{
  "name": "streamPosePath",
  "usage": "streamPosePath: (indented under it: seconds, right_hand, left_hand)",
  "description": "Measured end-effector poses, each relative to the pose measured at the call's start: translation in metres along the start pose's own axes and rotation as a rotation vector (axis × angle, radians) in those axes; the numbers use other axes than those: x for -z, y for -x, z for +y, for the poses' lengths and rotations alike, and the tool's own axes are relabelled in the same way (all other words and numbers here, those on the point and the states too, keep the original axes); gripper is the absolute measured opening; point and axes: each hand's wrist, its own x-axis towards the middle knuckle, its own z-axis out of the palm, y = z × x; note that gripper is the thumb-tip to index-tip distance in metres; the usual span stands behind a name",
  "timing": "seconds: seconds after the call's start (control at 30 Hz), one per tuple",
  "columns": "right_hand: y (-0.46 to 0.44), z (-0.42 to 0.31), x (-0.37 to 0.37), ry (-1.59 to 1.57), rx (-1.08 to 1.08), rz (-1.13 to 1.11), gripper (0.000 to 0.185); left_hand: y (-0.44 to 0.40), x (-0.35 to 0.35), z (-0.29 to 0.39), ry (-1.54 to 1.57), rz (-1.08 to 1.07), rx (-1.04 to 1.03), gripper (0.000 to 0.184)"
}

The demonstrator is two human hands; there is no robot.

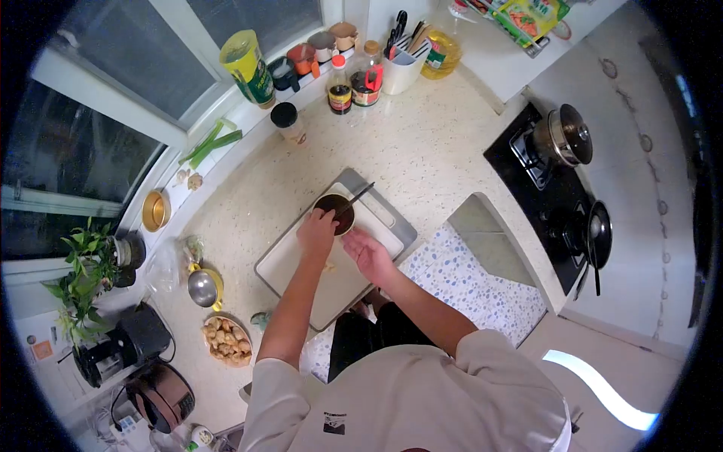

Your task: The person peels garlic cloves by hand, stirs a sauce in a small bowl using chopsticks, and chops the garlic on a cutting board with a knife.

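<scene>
A small round bowl [325,203] with dark contents stands over the cutting board, and a dark thin-handled utensil [363,191] leans out of it to the upper right. My left hand [318,232] is at the bowl's near-left rim, its bent fingertips together over the opening. What they hold, if anything, is too small to tell. Beside the bowl's lower right side is my right hand [366,251], palm turned up and fingers stretched out. Below my hands, a few pale bits [329,267] lie on the white cutting board with a grey edge [290,282].
A plate of light-brown chunks [227,341] and a yellow-handled metal bowl [202,288] stand left. Along the window are green onion [213,143], a dark-lidded jar [286,120] and sauce bottles [340,87]. Rightward lie the sink opening [489,233] and a stove with a pot [563,135] and pan [599,233].
</scene>
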Motion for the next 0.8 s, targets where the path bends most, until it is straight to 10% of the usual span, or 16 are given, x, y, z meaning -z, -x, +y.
streamPosePath:
  seconds: [0.37, 0.5, 0.8]
  right_hand:
    - [0.033, -0.045, 0.009, 0.321, 0.210, 0.218, 0.046]
    - [0.031, -0.146, 0.014, 0.919, 0.520, 0.375, 0.021]
    - [-0.113, -0.400, -0.136, 1.590, 1.123, 0.467, 0.045]
  left_hand:
    - [0.010, 0.023, -0.005, 0.168, 0.203, 0.045, 0.034]
    - [0.052, 0.050, -0.004, 0.332, 0.408, 0.051, 0.028]
    - [0.109, 0.068, 0.022, 0.602, 0.315, 0.289, 0.021]
